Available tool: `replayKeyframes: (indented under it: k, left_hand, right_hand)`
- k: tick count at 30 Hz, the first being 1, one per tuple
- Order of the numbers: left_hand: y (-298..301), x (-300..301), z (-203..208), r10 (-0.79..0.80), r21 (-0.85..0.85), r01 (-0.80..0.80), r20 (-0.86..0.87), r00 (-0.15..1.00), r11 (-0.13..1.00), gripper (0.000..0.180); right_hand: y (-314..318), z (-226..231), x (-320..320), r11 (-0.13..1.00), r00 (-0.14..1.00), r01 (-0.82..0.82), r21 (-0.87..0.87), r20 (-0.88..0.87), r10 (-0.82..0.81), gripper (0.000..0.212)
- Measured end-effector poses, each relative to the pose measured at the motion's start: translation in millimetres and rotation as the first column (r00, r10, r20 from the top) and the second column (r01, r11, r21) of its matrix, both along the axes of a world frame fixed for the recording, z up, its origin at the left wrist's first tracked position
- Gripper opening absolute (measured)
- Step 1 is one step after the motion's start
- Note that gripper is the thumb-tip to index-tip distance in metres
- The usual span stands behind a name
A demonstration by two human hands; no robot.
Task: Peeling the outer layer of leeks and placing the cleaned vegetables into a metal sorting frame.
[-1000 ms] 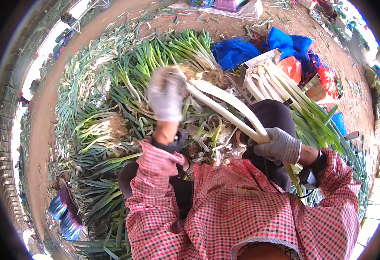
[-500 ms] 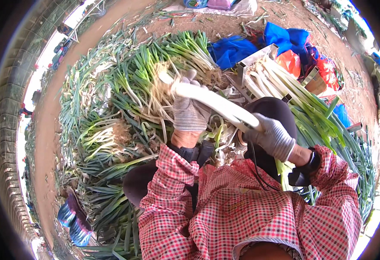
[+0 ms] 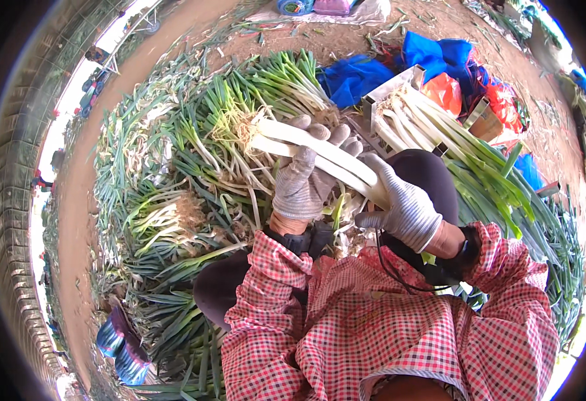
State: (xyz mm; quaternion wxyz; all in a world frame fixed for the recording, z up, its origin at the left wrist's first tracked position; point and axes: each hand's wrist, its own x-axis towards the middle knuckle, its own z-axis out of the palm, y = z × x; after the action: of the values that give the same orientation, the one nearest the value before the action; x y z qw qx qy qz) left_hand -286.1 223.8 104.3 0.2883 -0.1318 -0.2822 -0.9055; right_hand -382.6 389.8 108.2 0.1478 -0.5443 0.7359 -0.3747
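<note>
Across my front I hold a few white leek stalks (image 3: 326,155), their rooty ends (image 3: 238,128) pointing to the left. My left hand (image 3: 306,177), in a grey glove, cradles them from below, its thumb over the front stalk and its fingertips showing past the far side. My right hand (image 3: 405,207), in a striped glove, has its fingers around the other end of the stalks, thumb held apart below. The leafy ends are mostly hidden behind the right hand. A pile of leeks with roots (image 3: 246,157) lies just beyond the left hand.
Beyond my right knee (image 3: 426,177), a metal holder (image 3: 369,110) carries cleaned leeks (image 3: 433,123). Blue mesh (image 3: 356,80) and an orange bag (image 3: 444,92) lie behind it. More leeks (image 3: 162,220) and scraps spread left; blue-purple shoes (image 3: 129,344) sit lower left.
The leeks have shifted from one thick overlapping bundle to separate visible stalks. My left fingers have spread out beneath them, and my right hand has turned and loosened, moving slightly left.
</note>
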Motion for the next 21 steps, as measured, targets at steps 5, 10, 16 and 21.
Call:
replayKeyframes:
  k: [5,10,16,21]
  left_hand:
    - [-0.7,4.7,3.2,-0.008,0.007,0.008,-0.010,1.000,1.000,0.040]
    - [1.0,4.2,0.6,0.021,0.028,-0.020,-0.035,0.999,0.999,0.036]
    - [-8.2,6.6,-2.0,0.124,0.000,-0.126,0.132,0.983,0.992,0.033]
    - [-2.6,1.6,23.0,0.351,-0.168,-0.309,0.373,0.859,0.936,0.024]
  right_hand:
    - [-10.0,10.2,-8.0,0.916,0.993,-0.100,0.388,0.092,0.070,0.081]
    - [-14.3,1.0,-22.7,0.901,0.906,-0.319,0.293,0.375,0.199,0.077]
    - [-32.8,0.5,-24.5,0.971,0.971,-0.209,-0.114,0.096,0.220,0.067]
    - [-64.9,34.8,-16.3,0.995,0.997,-0.045,-0.084,-0.071,0.039,0.029]
